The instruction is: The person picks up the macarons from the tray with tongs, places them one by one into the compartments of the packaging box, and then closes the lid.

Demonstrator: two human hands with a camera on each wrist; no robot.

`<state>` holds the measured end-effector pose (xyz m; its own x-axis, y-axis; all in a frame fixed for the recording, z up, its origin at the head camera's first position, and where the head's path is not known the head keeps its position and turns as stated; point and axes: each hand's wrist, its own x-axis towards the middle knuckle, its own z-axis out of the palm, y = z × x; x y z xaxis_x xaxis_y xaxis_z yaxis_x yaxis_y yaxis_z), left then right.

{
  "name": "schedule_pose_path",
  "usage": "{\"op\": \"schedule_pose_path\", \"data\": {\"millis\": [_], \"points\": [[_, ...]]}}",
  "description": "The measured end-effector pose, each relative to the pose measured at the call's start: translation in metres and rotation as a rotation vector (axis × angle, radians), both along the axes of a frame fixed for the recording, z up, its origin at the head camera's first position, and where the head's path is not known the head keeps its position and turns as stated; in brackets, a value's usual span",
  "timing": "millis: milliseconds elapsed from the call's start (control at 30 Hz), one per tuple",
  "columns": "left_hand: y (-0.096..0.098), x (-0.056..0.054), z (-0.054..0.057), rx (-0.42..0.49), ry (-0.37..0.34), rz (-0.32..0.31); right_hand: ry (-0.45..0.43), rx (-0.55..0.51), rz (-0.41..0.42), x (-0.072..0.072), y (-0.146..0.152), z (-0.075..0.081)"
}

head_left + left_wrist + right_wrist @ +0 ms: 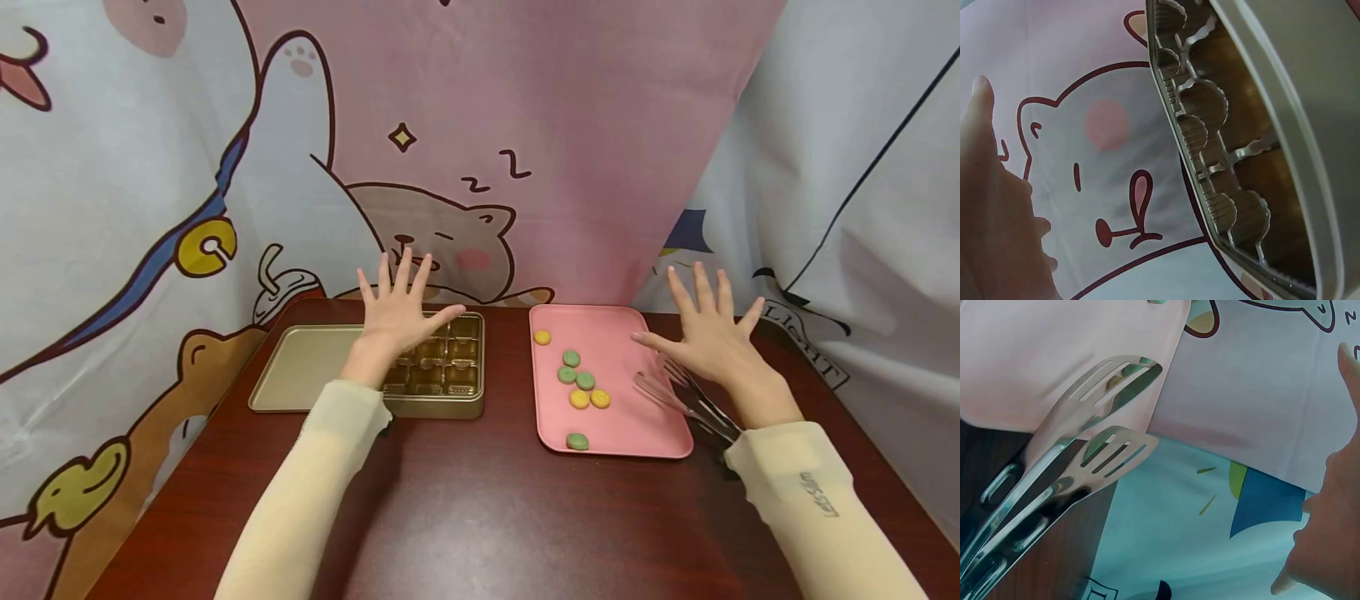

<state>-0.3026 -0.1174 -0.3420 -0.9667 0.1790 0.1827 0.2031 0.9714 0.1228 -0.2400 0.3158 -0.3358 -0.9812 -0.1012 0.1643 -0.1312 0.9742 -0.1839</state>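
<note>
My left hand is raised with fingers spread over a gold metal tin, holding nothing. Inside the tin sits a clear plastic insert divided into several compartments. My right hand, also spread and holding nothing, hovers by the right side of a pink tray. Metal serving tongs with slotted heads lean across the tray's right edge, below that hand. Several green round pieces and yellow round pieces, like small candies, lie on the tray.
A flat gold lid lies left of the tin, partly behind the left forearm. All of it rests on a dark reddish wooden table. Behind the table hangs a cartoon-printed curtain, close to its back edge.
</note>
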Motion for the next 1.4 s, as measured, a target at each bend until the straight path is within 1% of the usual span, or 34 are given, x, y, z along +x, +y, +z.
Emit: {"op": "schedule_pose_path", "data": {"millis": [200, 367, 467, 600, 733, 833, 900, 967, 1033, 1133, 1200, 1300, 1400], "points": [[-0.008, 0.009, 0.005, 0.053, -0.013, -0.009, 0.012, -0.017, -0.020, 0.006, 0.011, -0.002], [-0.019, 0.021, 0.007, 0.117, -0.050, -0.020, 0.014, -0.063, -0.029, 0.014, 0.021, -0.005], [-0.027, 0.029, 0.006, 0.161, -0.071, -0.031, 0.007, -0.104, -0.039, 0.021, 0.029, -0.008], [-0.041, 0.043, 0.000, 0.244, -0.112, -0.041, 0.002, -0.166, -0.048, 0.030, 0.041, -0.015], [-0.057, 0.060, -0.010, 0.325, -0.157, -0.041, -0.008, -0.269, -0.009, 0.039, 0.054, -0.030], [-0.070, 0.070, -0.023, 0.374, -0.188, -0.053, -0.049, -0.317, 0.005, 0.048, 0.064, -0.045], [-0.078, 0.075, -0.033, 0.403, -0.218, -0.071, -0.096, -0.308, -0.008, 0.056, 0.070, -0.056], [-0.086, 0.082, -0.044, 0.435, -0.259, -0.081, -0.154, -0.278, -0.025, 0.062, 0.074, -0.067], [-0.091, 0.086, -0.054, 0.466, -0.294, -0.093, -0.193, -0.248, -0.035, 0.068, 0.078, -0.076], [-0.094, 0.089, -0.064, 0.536, -0.334, -0.123, -0.211, -0.220, -0.046, 0.074, 0.082, -0.085], [-0.095, 0.089, -0.069, 0.586, -0.336, -0.144, -0.209, -0.214, -0.047, 0.075, 0.084, -0.088], [-0.096, 0.088, -0.074, 0.618, -0.302, -0.170, -0.210, -0.198, -0.054, 0.072, 0.084, -0.091], [-0.097, 0.086, -0.079, 0.614, -0.258, -0.164, -0.209, -0.176, -0.053, 0.068, 0.082, -0.091]]}}
